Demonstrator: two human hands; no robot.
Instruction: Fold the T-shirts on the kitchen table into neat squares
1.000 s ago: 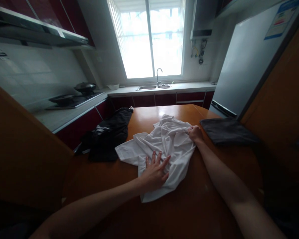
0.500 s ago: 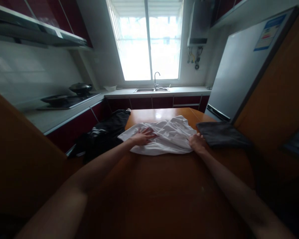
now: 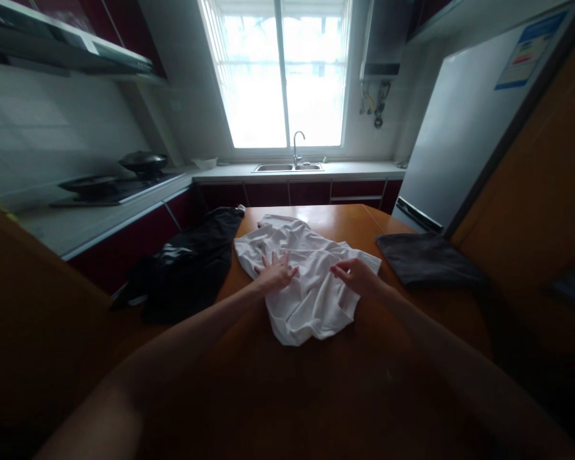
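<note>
Spreading toward six o'clock, the wooden bench (image 3: 338,216) faces a double sink (image 3: 274,168) at twelve. Black clothing (image 3: 204,255) lies at nine, grey cloth (image 3: 426,259) near three. Hands are apart on the rumpled white shirt (image 3: 311,297) mid-bench: left hand (image 3: 275,273) splayed, right hand (image 3: 357,275) curled, grip unclear.

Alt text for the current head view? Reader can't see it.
A rumpled white garment lies on a brown table, the left hand spread on it, the right hand at it with bent fingers, grip unclear. Black clothing lies to the left, a dark gray cloth to the right; beyond are a sink and bright window.
</note>
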